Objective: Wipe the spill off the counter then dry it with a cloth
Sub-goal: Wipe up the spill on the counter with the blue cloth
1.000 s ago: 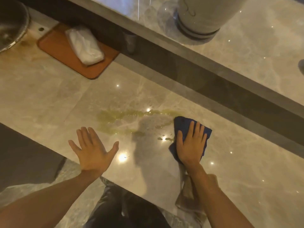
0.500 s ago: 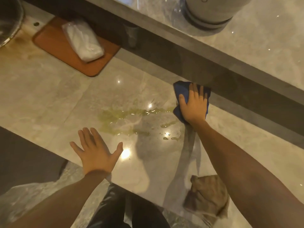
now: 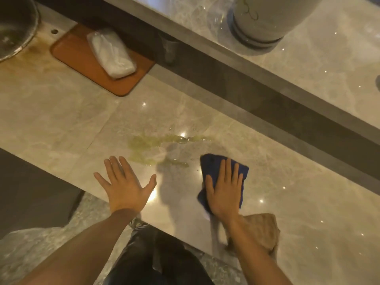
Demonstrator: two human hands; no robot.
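My right hand (image 3: 224, 190) lies flat, fingers straight, pressing a blue cloth (image 3: 209, 163) onto the pale marble counter (image 3: 61, 124); nothing is pinched, only pushed down. My left hand (image 3: 125, 187) is spread open and rests on the counter near its front edge, holding nothing. The yellow-green spill (image 3: 152, 147) lies just beyond and to the left of the blue cloth, between my two hands and a little farther out, not yet covered. A brown cloth (image 3: 261, 229), I judge the dry one, sits just behind my right wrist, partly hidden by my forearm.

Risks as I judge them: a flat palm could slide over the cloth rather than move it, smearing liquid wider. A sweep toward me could push liquid into the brown cloth or off the front edge. My left fingertips sit close to the spill and could get wet.
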